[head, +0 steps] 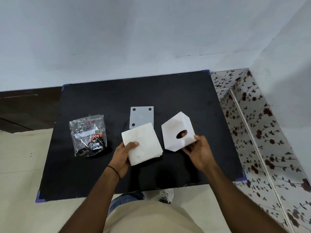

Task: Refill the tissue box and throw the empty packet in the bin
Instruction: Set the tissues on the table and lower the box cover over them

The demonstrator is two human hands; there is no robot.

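Observation:
My left hand (123, 154) grips a thick white stack of tissues (142, 145) over the middle of the black table (84, 174), thumb on top. My right hand (199, 153) holds the white cube tissue box (175, 130) tilted, its oval opening facing me, fingers showing through the hole. The box's flat white base plate (142, 117) with black dots lies on the table behind the stack. A crumpled clear plastic packet (88, 135) with black, red and "Dove" print lies to the left of my left hand. No bin is in view.
The table stands against a pale blue wall (151, 39). A flower-patterned tiled wall (269, 140) runs along the right side. Pale floor lies on the left, and my shoe (165, 195) shows under the table's near edge.

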